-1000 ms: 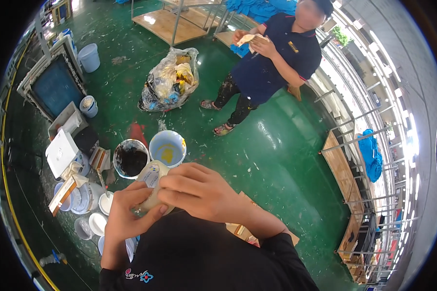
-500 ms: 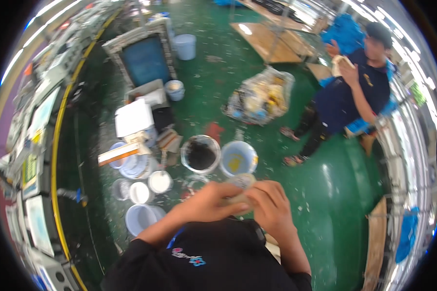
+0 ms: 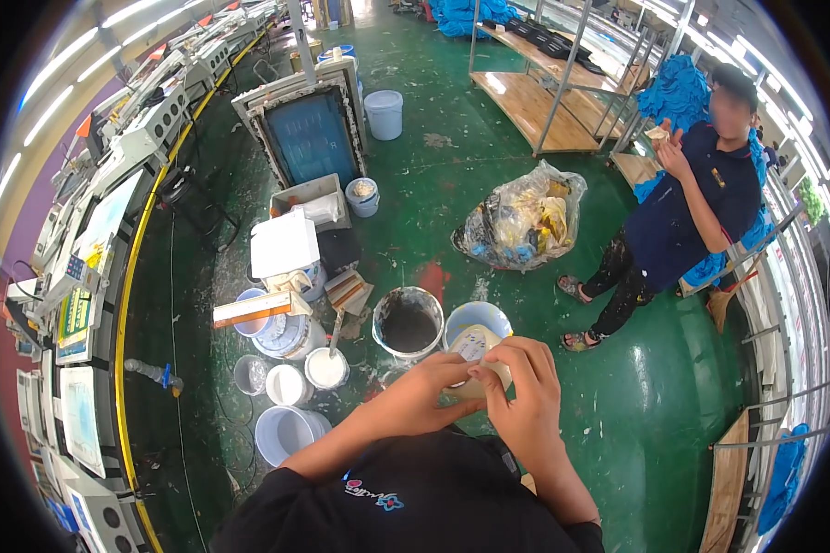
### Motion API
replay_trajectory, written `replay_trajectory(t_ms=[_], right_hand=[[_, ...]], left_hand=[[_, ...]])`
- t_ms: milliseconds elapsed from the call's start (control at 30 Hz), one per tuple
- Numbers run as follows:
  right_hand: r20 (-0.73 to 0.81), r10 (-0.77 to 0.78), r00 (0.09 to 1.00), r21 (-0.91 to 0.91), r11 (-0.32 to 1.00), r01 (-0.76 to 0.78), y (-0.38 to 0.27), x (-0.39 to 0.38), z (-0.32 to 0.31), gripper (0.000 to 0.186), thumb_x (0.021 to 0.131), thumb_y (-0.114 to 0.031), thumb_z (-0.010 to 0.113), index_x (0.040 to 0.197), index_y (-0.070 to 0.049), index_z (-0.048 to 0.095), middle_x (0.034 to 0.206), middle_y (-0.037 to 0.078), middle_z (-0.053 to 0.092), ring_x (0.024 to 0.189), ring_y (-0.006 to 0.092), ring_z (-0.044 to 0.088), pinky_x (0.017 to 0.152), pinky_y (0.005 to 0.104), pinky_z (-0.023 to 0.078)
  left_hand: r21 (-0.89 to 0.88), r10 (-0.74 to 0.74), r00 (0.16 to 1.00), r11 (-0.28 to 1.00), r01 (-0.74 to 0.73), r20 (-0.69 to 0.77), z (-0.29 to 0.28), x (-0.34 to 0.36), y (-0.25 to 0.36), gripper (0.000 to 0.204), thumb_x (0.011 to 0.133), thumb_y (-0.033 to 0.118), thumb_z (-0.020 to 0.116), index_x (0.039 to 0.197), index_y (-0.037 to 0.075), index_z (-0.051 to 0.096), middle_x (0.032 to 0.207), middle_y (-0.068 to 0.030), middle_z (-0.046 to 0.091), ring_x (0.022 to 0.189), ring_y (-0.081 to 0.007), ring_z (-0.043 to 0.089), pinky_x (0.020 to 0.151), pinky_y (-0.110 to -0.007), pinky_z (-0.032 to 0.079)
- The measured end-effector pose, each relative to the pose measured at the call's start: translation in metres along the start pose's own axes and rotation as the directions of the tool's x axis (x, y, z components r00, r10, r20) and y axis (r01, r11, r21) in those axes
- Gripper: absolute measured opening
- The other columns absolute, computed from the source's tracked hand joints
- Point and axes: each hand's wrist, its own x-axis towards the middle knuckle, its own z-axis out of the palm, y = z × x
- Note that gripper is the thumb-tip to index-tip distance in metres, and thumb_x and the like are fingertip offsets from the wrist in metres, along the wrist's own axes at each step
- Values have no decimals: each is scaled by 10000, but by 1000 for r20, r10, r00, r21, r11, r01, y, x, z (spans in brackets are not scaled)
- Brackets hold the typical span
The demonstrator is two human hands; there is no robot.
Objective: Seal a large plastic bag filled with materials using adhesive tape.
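Both of my hands hold a small cream-coloured plastic container (image 3: 475, 350) in front of my chest. My left hand (image 3: 429, 392) grips it from below and the side. My right hand (image 3: 526, 392) has its fingers curled over the container's top. Just beyond the hands, on the green floor, stand a bucket with dark paint (image 3: 408, 323) and a light blue bucket (image 3: 475, 318).
Several white tubs and lids (image 3: 290, 382) crowd the floor at my left, beside a white box (image 3: 284, 244) and a framed printing screen (image 3: 312, 134). A clear bag of waste (image 3: 524, 221) lies ahead. A person in dark blue (image 3: 687, 217) stands at the right near wooden shelves (image 3: 535, 106).
The view has swung, so the buckets and the standing person sit differently in frame. My hands stay together on the container and have shifted a little to the right.
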Motion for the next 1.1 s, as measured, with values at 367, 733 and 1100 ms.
replay_trajectory(t_ms=[367,733,1100], right_hand=[[192,-32,981,238,971,-15,9,29,-29,179,773,-62,790,876,-72,644,885,83,579,822,297,568,709,377,467],[358,68,931,567,777,-274,17,-8,-28,425,740,-151,827,1121,-33,682,1146,110,605,1033,249,600,895,365,482],[92,104,990,492,860,-137,-3,-28,-13,647,580,-100,925,1164,-6,662,1106,99,693,949,234,638,812,333,520]], left_hand=[[-204,58,974,979,-13,218,-25,19,-2,420,742,141,747,1112,-24,640,965,-163,659,868,-299,655,761,-380,504],[-506,-56,971,845,171,233,-20,-5,3,618,573,319,960,1009,-16,679,885,-86,689,825,-201,654,724,-320,493],[-155,156,969,970,-187,-190,-17,-8,-3,620,586,248,926,1117,23,696,1083,-98,721,1000,-273,664,883,-385,511]])
